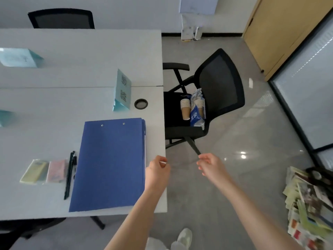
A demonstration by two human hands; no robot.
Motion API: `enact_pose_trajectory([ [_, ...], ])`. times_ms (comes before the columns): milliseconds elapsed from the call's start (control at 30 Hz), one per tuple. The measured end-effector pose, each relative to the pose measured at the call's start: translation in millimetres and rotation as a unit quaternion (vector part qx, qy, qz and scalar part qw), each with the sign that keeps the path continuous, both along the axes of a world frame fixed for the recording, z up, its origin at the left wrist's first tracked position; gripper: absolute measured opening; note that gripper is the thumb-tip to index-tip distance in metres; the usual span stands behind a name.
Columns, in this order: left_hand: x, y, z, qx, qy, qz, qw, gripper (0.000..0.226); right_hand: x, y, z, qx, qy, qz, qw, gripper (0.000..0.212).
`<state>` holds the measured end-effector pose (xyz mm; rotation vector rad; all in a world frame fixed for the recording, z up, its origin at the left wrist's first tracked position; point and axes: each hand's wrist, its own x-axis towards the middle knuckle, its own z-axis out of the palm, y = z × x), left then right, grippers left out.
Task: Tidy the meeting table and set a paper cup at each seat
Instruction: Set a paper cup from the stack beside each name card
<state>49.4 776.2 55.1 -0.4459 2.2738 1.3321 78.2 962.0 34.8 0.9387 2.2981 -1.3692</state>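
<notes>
So both hands are hovering off the tabletop's right edge: the left hand [157,170] is loosely curled just over that edge, the right hand [210,165] half-open over the floor, and neither is holding anything I can make out. The paper cups [185,108] are sitting in a stack on the seat of the black mesh office chair [219,82], beside a second stack in an opened blue cup sleeve [197,112] (none on the table [81,51] yet). Risk number one: the chair is looking ready to roll, so a nudge could be tipping that loose stack onto the floor. Pulling one cup may be dragging several stuck together. Reaching across, a forearm could be sliding the blue folder [110,163] lying at the right edge off the table, or scattering the pens [70,175] beside it.
</notes>
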Motion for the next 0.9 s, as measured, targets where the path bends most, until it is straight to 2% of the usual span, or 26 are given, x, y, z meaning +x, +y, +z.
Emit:
enact_pose_trajectory([
  [67, -7.0, 27.3, -5.7, -0.003, 0.003, 0.001, 1.000, 0.019, -14.8, 30.8, -9.2, -0.002, 0.003, 0.013, 1.000, 0.013],
  [167, -22.0, 48.7, -13.2, -0.006, -0.002, 0.007, 1.000, 0.021, -43.5, 44.5, 7.6, -0.002, 0.013, 0.026, 1.000, 0.013],
  [300, -61.9, 71.0, -30.1, -0.010, -0.009, 0.036, 0.999, 0.025, -100.6, 67.6, -1.8, -0.008, 0.012, 0.066, 0.998, 0.022],
  [467, -146.8, 108.1, -52.5, -0.018, 0.009, 0.036, 0.999, 0.028, -193.3, 99.1, -21.6, 0.001, 0.009, 0.131, 0.991, 0.021],
  [700, -268.5, 159.4, -89.2, -0.016, -0.029, 0.013, 0.999, 0.035, -340.9, 141.5, -54.2, 0.003, -0.001, 0.218, 0.976, 0.030],
  [900, -345.4, 179.7, -146.4, -0.010, -0.046, 0.008, 0.999, 0.046, -434.3, 165.7, -113.1, 0.075, -0.001, 0.287, 0.955, 0.030],
])
